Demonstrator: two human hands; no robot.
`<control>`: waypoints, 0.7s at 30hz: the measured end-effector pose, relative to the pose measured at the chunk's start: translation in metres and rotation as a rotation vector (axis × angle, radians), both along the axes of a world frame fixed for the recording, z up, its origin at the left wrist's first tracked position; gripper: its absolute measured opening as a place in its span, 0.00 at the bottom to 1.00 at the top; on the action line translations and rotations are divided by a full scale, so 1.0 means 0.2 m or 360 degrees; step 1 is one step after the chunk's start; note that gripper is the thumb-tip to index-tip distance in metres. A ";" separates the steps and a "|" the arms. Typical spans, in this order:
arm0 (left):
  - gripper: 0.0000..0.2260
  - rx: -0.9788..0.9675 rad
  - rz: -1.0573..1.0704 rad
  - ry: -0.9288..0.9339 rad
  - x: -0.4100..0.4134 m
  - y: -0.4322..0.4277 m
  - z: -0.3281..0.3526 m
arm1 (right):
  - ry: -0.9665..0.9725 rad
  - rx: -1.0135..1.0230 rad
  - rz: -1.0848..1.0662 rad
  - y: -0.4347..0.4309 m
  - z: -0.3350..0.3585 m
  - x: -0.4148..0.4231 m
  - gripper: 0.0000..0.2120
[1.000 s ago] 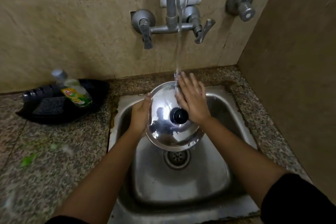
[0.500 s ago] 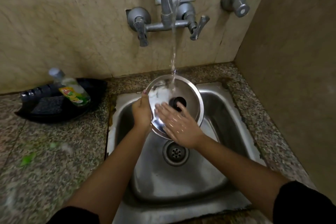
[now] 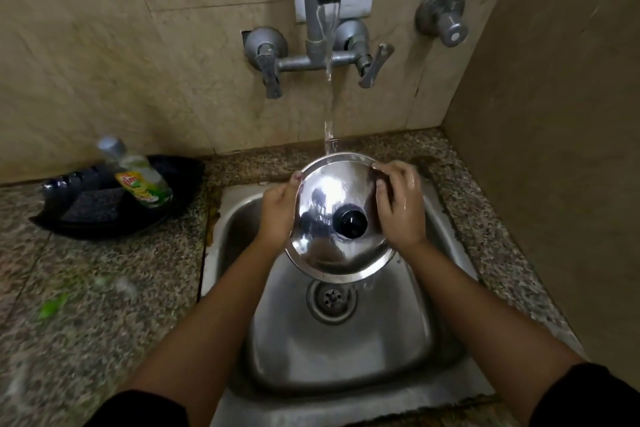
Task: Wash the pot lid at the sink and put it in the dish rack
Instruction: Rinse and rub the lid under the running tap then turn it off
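Both hands grip the pot lid [image 3: 332, 218] by its rim: left hand [image 3: 277, 208] on left edge, right hand [image 3: 398, 204] on right edge, wet. Lid is shiny steel, black knob [image 3: 349, 221] facing up, tilted, held over the sink [image 3: 346, 357] at its far edge, water stream [image 3: 329, 114] hitting its far rim.

Shiny steel pot lid [image 3: 322, 218] w/ black knob, tilted over sink [image 3: 346, 357], top edge under water stream.

Steel pot lid [image 3: 329, 218] tilted over sink [image 3: 346, 350], left hand [image 3: 277, 208] and right hand [image 3: 398, 204] gripping rim, under tap stream [image 3: 329, 107]
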State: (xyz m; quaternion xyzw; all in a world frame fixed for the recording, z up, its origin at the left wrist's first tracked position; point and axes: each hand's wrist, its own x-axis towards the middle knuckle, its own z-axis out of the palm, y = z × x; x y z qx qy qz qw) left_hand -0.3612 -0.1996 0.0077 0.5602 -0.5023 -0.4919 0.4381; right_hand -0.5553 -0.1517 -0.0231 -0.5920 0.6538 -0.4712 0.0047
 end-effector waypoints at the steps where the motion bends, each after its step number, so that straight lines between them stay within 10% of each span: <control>1: 0.20 0.0019 -0.0004 0.0038 -0.02 0.00 0.00 | -0.0081 -0.0023 -0.0043 0.00 0.01 0.00 0.13; 21: 0.22 0.0344 0.0851 0.0668 0.16 -0.13 -0.05 | -0.0229 0.0063 0.0229 -0.08 -0.04 0.17 0.19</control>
